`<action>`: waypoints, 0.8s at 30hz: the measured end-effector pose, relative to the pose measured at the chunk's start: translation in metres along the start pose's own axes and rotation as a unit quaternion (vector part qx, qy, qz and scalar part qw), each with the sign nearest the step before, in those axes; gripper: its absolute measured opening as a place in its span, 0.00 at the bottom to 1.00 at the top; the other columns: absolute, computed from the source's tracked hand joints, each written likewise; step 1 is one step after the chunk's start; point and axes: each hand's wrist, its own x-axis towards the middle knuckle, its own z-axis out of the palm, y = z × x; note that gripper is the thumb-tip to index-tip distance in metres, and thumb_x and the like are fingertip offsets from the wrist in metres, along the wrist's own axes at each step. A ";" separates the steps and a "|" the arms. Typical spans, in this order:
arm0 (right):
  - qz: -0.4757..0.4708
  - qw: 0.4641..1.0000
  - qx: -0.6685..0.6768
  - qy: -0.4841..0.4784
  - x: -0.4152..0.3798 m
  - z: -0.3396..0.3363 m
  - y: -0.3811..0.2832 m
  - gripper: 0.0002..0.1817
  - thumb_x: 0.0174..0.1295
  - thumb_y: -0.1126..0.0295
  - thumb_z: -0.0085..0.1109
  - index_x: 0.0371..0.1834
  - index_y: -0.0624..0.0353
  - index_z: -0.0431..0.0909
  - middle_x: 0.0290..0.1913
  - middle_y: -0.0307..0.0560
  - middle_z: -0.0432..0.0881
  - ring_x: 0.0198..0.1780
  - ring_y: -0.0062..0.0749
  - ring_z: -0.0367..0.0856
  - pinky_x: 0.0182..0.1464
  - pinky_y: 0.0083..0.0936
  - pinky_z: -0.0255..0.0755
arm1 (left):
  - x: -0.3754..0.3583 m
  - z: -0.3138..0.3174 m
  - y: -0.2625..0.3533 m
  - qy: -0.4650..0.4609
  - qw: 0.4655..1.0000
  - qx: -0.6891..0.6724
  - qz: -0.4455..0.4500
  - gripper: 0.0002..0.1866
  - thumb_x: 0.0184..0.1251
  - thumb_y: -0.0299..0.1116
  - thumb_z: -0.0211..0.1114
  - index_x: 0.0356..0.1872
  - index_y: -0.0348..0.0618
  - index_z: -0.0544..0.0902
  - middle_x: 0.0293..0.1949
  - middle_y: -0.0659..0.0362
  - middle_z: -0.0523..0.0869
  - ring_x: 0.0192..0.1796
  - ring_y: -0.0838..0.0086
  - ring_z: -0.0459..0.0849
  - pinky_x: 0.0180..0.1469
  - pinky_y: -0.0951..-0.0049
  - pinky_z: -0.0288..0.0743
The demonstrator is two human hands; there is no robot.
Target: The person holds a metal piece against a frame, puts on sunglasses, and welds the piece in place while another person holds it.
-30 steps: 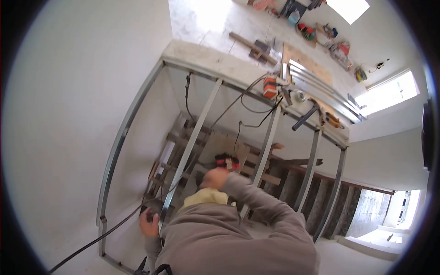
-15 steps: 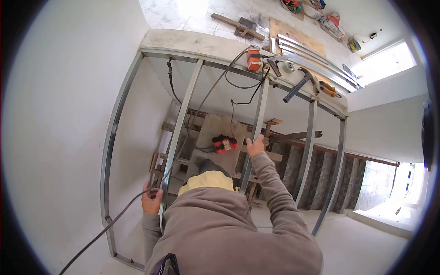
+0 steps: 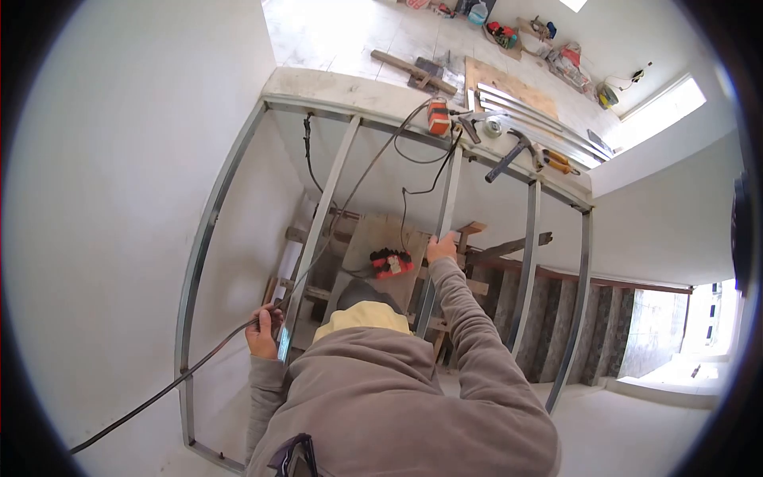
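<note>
White walls (image 3: pixel 111 199) stand around us, and we look down through a metal frame (image 3: pixel 206 226) with stairs (image 3: pixel 548 334) at 4 o'clock. Our left hand (image 3: pixel 261 338) has its fingers curled around a black cord (image 3: pixel 216 347). From that hand the cord goes off to 8 o'clock one way. The other way it slants up to 1 o'clock, and it seems to reach an orange box (image 3: pixel 439 115). So our left hand is the near one, with a shiny bar (image 3: pixel 334 187) just beside it at 3 o'clock.

Our right hand (image 3: pixel 442 249) is well apart from the cord, at 2 o'clock from our left. It grips the middle bar (image 3: pixel 450 195), but we cannot see all its fingers. From there, a red tool (image 3: pixel 391 265) sits lower down at 8 o'clock, a hammer (image 3: pixel 509 157) lies at 1 o'clock, and yellow pliers (image 3: pixel 560 161) lie at 2 o'clock.
</note>
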 end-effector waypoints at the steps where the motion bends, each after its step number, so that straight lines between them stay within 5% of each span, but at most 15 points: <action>1: -0.002 1.000 0.000 -0.001 0.002 0.001 0.002 0.25 0.66 0.59 0.52 0.57 0.66 0.60 0.46 0.74 0.80 0.50 0.67 0.80 0.53 0.52 0.72 | -0.001 0.001 0.006 -0.013 1.000 0.011 0.010 0.14 0.77 0.39 0.56 0.49 0.39 0.80 0.37 0.59 0.85 0.37 0.78 0.82 0.42 0.77 0.77; 12: 0.005 1.000 0.001 -0.020 0.003 -0.002 0.001 0.24 0.65 0.59 0.53 0.56 0.65 0.60 0.47 0.72 0.80 0.51 0.66 0.80 0.55 0.51 0.72 | 0.037 0.036 0.137 -0.046 0.955 -0.149 0.253 0.11 0.77 0.38 0.55 0.49 0.43 0.77 0.39 0.56 0.83 0.44 0.68 0.83 0.49 0.65 0.79; 14: 0.000 1.000 0.006 -0.013 0.005 0.003 0.004 0.25 0.65 0.59 0.53 0.56 0.66 0.60 0.47 0.73 0.80 0.51 0.67 0.80 0.55 0.51 0.72 | 0.053 0.034 0.181 -0.106 0.929 -0.169 0.312 0.12 0.77 0.39 0.54 0.50 0.43 0.75 0.40 0.55 0.83 0.47 0.66 0.83 0.52 0.65 0.79; 19: -0.007 1.000 0.016 -0.019 0.012 0.008 0.010 0.27 0.65 0.60 0.53 0.59 0.68 0.59 0.49 0.74 0.80 0.52 0.67 0.79 0.55 0.50 0.72 | 0.098 0.038 0.244 0.021 0.915 -0.141 0.377 0.13 0.78 0.40 0.54 0.51 0.43 0.75 0.43 0.55 0.83 0.52 0.63 0.83 0.55 0.66 0.79; 24: -0.015 0.998 0.044 -0.029 0.007 0.001 0.007 0.29 0.65 0.61 0.54 0.62 0.69 0.58 0.49 0.75 0.79 0.52 0.67 0.79 0.54 0.50 0.72 | 0.152 0.032 0.187 0.086 0.963 -0.181 0.182 0.12 0.78 0.39 0.54 0.53 0.45 0.75 0.42 0.56 0.85 0.46 0.68 0.85 0.48 0.66 0.81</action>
